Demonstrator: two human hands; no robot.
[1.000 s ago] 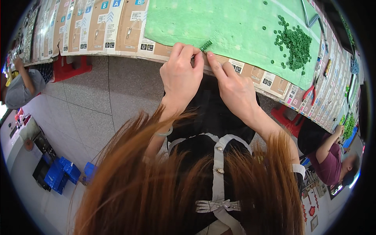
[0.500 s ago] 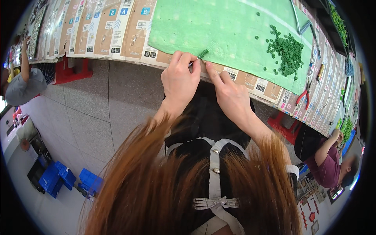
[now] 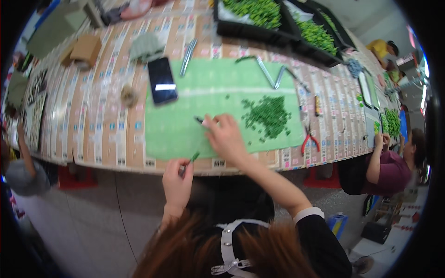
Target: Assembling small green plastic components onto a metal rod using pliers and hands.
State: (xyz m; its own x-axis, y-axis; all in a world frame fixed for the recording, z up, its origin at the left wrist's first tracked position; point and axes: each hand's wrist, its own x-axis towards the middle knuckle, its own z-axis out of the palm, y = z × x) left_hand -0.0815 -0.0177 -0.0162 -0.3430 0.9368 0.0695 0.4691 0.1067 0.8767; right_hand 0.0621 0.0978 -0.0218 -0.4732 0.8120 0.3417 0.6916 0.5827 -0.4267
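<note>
Near the table's front edge, my left hand (image 3: 177, 185) is closed in a pinch. A short stack of small green rings (image 3: 195, 156) sticks out from its fingertips. Farther forward, my right hand (image 3: 226, 140) is over the green mat (image 3: 181, 125), its fingertips pinched on a small dark, pointed object (image 3: 199, 119) whose kind is too blurred to make out. To the right of that hand lies a loose pile of green rings (image 3: 269, 116), with a few strays around it.
Beyond my hands lie a dark phone (image 3: 162, 81), a silver tool (image 3: 188, 57) and a bent metal tool (image 3: 271, 74). Red-handled pliers (image 3: 310, 142) lie right of the mat. Black trays (image 3: 259, 33) of green pieces stand at the back. A co-worker (image 3: 391, 162) sits at right.
My view has tilted up, showing more of the table. My hands have moved apart: the right has gone forward over the mat and gripped a dark object; the left keeps the green stack.
</note>
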